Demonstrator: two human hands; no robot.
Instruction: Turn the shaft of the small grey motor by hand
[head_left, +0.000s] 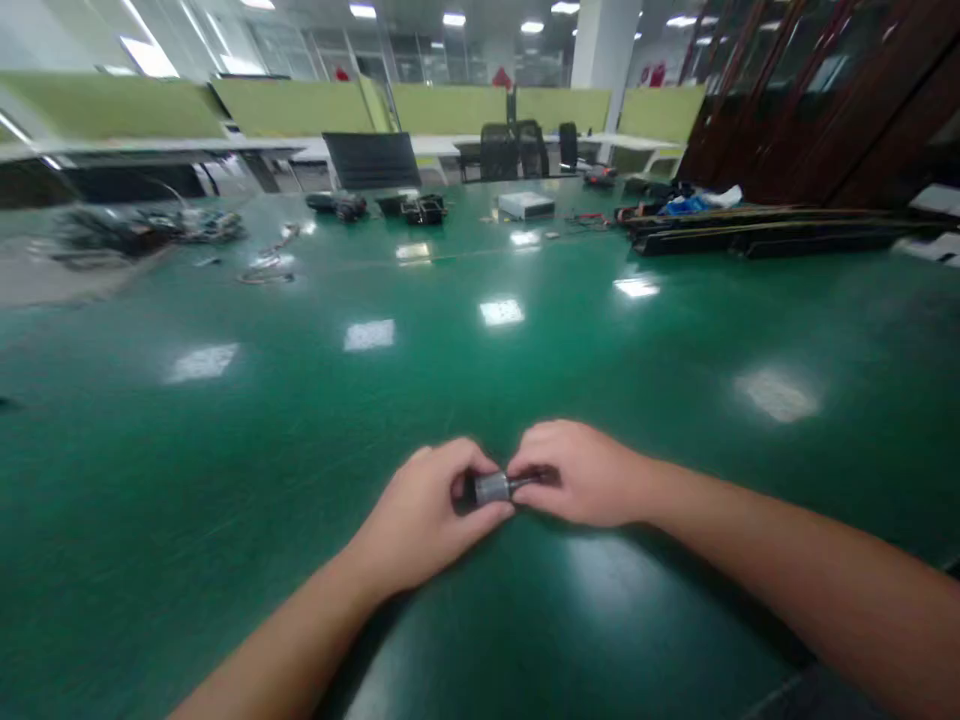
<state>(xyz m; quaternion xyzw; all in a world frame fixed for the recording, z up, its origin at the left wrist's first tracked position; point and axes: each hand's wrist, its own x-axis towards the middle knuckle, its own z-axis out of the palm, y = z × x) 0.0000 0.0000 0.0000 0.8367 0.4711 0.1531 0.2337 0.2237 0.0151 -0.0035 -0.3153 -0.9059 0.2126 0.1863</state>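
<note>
A small grey metal cylinder (492, 488) with a dark end lies level low in the middle of the view. My left hand (431, 505) is closed round it, thumb below and index finger above. From its right end a thin dark shaft (520, 483) runs into my right hand (577, 473), whose thumb and fingertips pinch it. The two hands nearly meet at this joint, just over the green tabletop (300, 480). My fingers hide the far ends of both parts, and blur makes the exact kind of piece unclear.
Tangled cables and parts (150, 230) lie at the back left. Dark devices (420, 208) and a silver box (526, 206) stand at the back. Long dark strips (750, 232) are stacked at the back right, near a blue wrapper (686, 205). Chairs (371, 160) stand beyond.
</note>
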